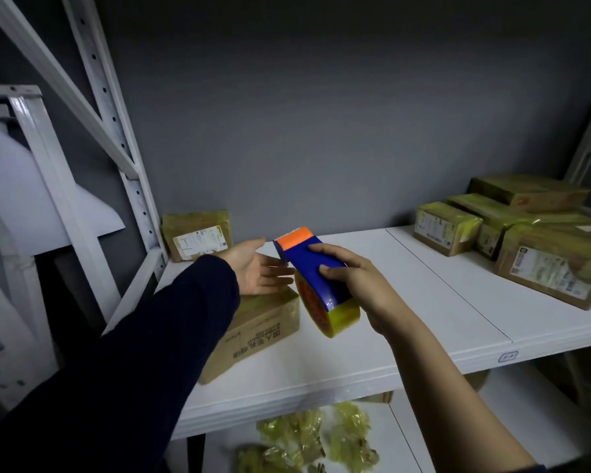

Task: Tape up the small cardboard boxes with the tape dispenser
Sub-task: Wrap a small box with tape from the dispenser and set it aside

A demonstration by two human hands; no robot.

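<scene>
Head view is showing the right hand [354, 283] gripping the tape dispenser [309, 264] in the air. Its fingers [325, 250] are curling over the top edge of the blue body while the thumb is pressing on the near side, and the remaining fingers are hiding behind the body. The orange blade end is pointing up and away from those fingers, and the yellowish tape roll [331, 315] is hanging below them. The left hand [258, 269], coming out of a dark sleeve [133, 353], is lying open with the palm facing the dispenser. Its fingers [280, 272] are stretching out straight and close together, the thumb is spreading apart above them, and the tips are reaching the blue body; whether they are touching it cannot be told. Directly beneath these outstretched fingers a taped cardboard box [256, 332] is sitting on the white shelf [423, 302], and whether the hand is touching it is not clear. Beyond the left thumb, a second box [198, 235] is leaning against the grey wall. Well off to the far side of the right hand, a group of taped boxes [526, 233] is resting on the same shelf. Below both hands, crumpled tape scraps [314, 435] are lying on a lower shelf.
</scene>
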